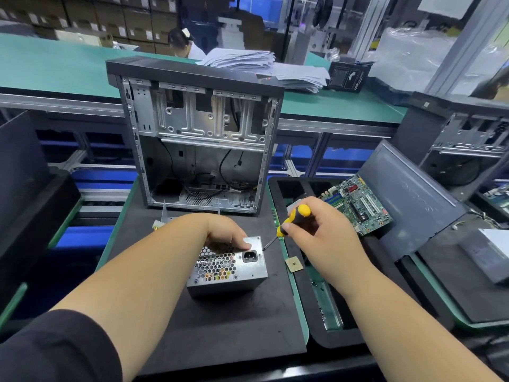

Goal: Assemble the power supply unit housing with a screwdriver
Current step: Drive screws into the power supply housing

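No legible branding appears on the power supply unit (228, 267). It lies on a black foam mat (220, 321) on a green-edged workbench, in front of the open computer case (198, 139). Its socket face points up. The left hand (224, 234) grips its far edge. The right hand (316, 230) pinches the screwdriver (292, 220), whose tip slants down-left to the unit's upper right corner.

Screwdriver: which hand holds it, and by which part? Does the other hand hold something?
The right hand grips the screwdriver by its yellow-black handle. The left hand steadies the power supply unit from its top edge.
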A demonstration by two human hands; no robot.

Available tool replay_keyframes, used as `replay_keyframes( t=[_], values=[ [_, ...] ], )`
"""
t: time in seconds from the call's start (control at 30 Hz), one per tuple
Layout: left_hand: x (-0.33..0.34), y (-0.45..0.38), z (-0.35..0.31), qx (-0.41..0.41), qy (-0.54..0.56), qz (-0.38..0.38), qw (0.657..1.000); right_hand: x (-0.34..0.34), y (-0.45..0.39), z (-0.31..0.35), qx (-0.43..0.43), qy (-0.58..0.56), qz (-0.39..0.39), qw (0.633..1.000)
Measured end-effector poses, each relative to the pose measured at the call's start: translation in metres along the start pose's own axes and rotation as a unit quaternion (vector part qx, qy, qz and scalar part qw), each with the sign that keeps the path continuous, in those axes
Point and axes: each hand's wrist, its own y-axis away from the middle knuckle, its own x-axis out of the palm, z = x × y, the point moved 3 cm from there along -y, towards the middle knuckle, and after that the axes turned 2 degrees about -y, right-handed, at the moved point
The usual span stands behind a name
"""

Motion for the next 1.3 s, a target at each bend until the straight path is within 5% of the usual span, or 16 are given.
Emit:
replay_keyframes(
  t=[0.6,0.83,1.17,1.3],
  values=[
    [0.0,0.0,-0.001,-0.001,-0.007,0.011,1.0,0.011,-0.002,0.002,-0.012,0.038,0.056,0.998],
    [0.001,0.002,-0.003,-0.007,-0.01,0.017,1.0,0.006,-0.014,0.024,-0.055,0.188,0.145,0.97],
    [0.002,0.006,-0.005,-0.008,-0.009,0.014,1.0,0.015,-0.028,0.033,-0.04,0.41,0.095,0.906],
    [0.002,0.006,-0.005,-0.008,-0.013,0.008,1.0,0.017,-0.023,0.032,-0.056,0.408,0.09,0.907]
  ],
)
